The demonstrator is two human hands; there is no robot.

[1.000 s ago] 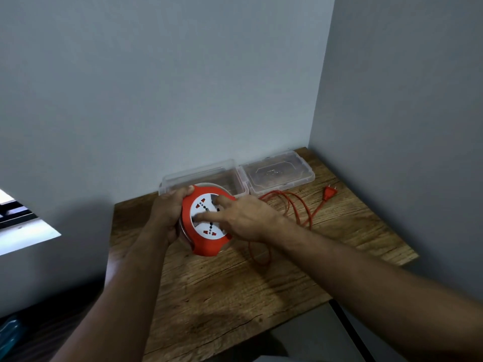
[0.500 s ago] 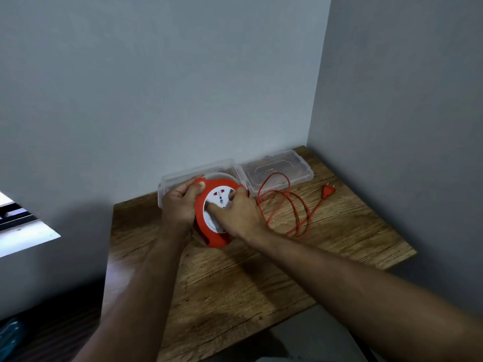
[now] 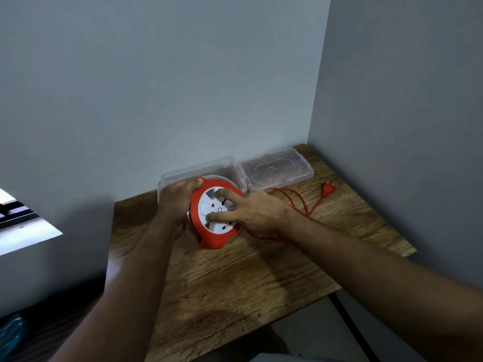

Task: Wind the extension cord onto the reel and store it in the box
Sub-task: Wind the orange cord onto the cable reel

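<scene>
An orange reel with a white socket face is held tilted just above the wooden table. My left hand grips its left rim. My right hand lies on the white face with fingers spread and pressed into it. A loose orange cord runs from under my right hand across the table to its plug. Behind the reel stands a clear plastic box, open, with its lid lying flat to the right.
The table sits in a corner, with grey walls close behind and on the right. Its front edge and left edge drop to a dark floor. A bright white surface lies at the far left.
My right hand has turned on the reel's white face, with its fingers now spread across it. The loose cord loop on the table has shrunk and drawn toward the reel.
</scene>
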